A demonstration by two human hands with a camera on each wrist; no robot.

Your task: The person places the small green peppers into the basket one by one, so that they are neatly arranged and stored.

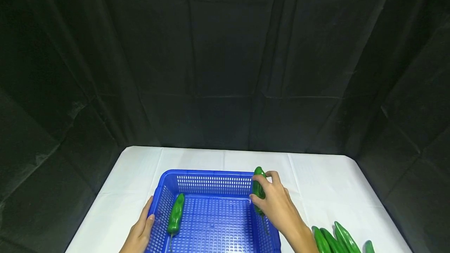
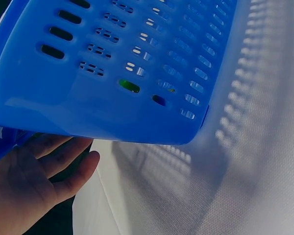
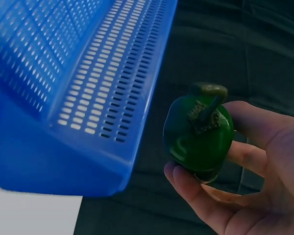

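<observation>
R hand (image 1: 277, 206) grip clamped on green pepper (image 1: 259, 188) over blue basket (image 1: 211, 175); L hand (image 1: 140, 231), fingers straight, steadies its side.

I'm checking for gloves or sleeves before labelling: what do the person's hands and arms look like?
Both are bare: the left hand and right hand wear no gloves, rings, watch or markings that show. The forearms in the head view are uncovered, with no sleeve visible.

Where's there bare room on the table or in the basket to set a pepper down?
The blue basket floor is bare between the pepper lying by its left wall and the right hand holding a pepper. White tablecloth is bare right of the basket. Crowded: the pepper pile, near right.
</observation>
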